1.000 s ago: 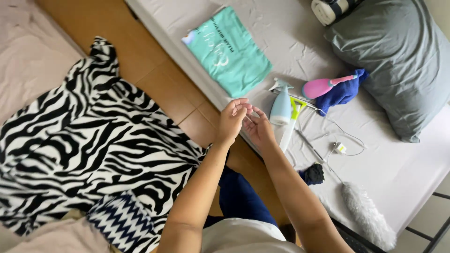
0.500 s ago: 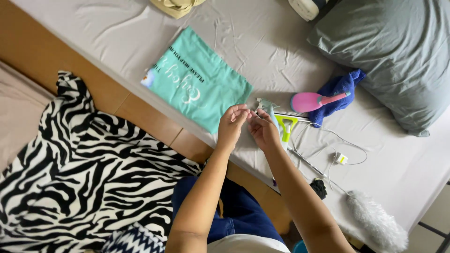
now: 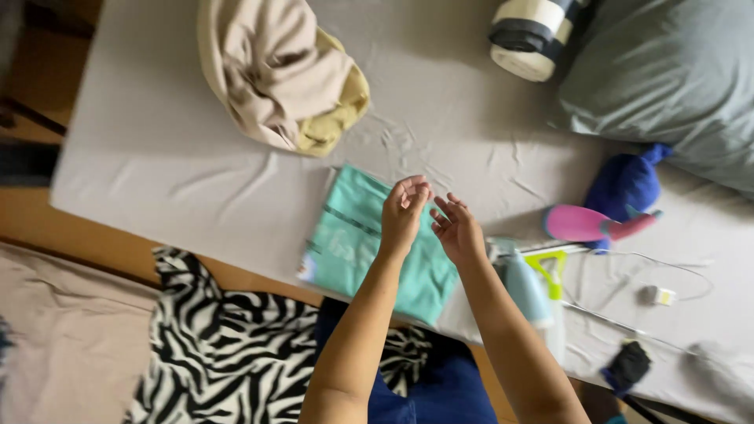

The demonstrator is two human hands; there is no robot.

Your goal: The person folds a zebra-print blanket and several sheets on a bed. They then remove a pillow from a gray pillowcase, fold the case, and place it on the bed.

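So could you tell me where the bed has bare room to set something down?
Bare sheet lies left of the teal shirt, below the beige bundle. Right of the hands, bottle, cable and pink tool crowd it.

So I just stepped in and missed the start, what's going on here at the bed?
A person stands at the bed with both hands raised and empty. The left hand and right hand hover over a folded teal garment near the mattress edge. A beige and yellow clothes pile lies further back, a spray bottle to the right.
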